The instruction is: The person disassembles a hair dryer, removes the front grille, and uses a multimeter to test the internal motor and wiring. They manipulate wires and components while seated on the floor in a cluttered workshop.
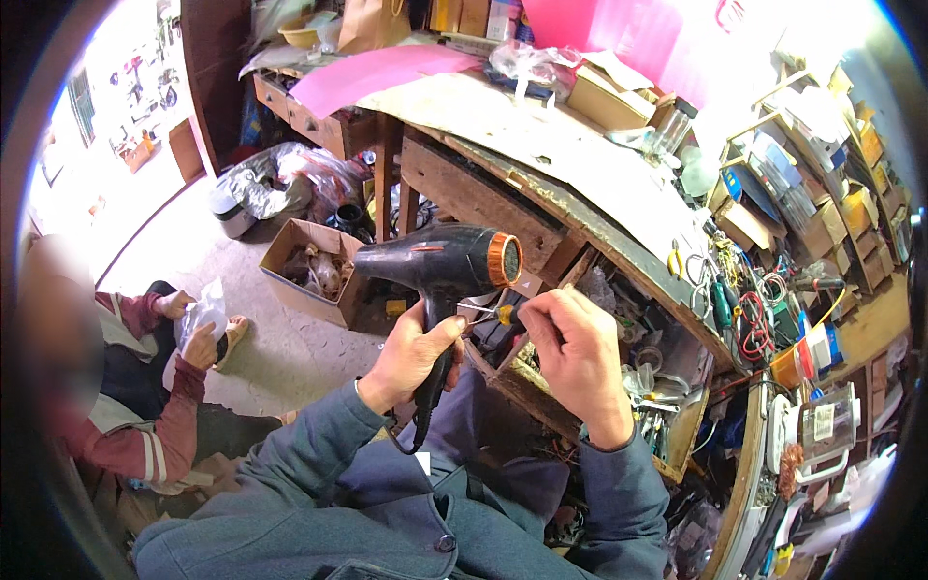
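The black hair dryer [440, 266] is held in the air in front of the person's chest, off the desk [580, 164], whose worn wooden front edge runs just behind and to the right of it. The left hand [411, 358] is closed around the dryer's handle, which points down and slightly toward the body; the barrel lies roughly level, its long axis running left to right, with the orange-ringed nozzle end facing right. The right hand [575, 343] is pinched shut on a small yellow-handled screwdriver [488, 312], whose thin shaft points left and meets the dryer just below the barrel, where handle and body join. So the work point sits between the two hands, nearer the right one. An open drawer [590, 377] full of parts lies directly under the right hand, leaving little room downward there; to the left, over the floor and a cardboard box [309, 271], there is open space. Another seated person's hands [193, 329] hold a clear bag, well apart.
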Demonstrator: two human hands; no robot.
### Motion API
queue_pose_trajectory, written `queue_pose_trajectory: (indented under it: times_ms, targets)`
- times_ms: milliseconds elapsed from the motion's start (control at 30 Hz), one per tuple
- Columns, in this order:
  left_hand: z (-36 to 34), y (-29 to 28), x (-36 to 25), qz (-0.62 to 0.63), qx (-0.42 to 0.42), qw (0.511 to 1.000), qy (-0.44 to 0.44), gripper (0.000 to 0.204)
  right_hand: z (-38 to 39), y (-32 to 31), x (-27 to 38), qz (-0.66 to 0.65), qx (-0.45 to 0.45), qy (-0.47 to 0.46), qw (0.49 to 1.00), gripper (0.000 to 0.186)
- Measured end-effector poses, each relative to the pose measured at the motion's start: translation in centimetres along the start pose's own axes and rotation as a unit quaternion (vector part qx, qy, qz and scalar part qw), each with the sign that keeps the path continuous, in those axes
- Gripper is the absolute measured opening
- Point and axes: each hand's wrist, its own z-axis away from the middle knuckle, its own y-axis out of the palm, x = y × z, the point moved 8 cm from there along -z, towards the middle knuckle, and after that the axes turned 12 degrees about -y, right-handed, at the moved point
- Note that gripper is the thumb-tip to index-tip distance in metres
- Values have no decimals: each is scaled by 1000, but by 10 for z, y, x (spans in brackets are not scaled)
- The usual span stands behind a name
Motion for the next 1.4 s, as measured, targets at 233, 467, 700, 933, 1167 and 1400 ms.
queue_pose_trajectory:
  times_ms: [233, 467, 700, 933, 1167, 1400]
  targets:
    - [0, 1, -4, -56, -28, 998, 17, 27, -8, -3, 4, 33, -35, 13, 999, 16]
    - [0, 2, -3, -19, -8, 1000, -3, 27, -8, -3, 4, -48, -15, -56, 997, 10]
    - [1, -4, 3, -3, -17, 1000, -17, 24, -9, 6, 6, 2, 23, 27, 999, 21]
    - [2, -9, 5, -1, -11, 1000, -14, 26, -9, 9, 11, 2, -22, -25, 999, 24]
    - [-1, -13, 11, 7, -19, 999, -26, 27, -12, 12, 13, -33, 5, -41, 999, 20]
    - [-1, -13, 15, 16, -21, 999, -39, 29, -12, 18, 11, 16, 33, 17, 999, 18]
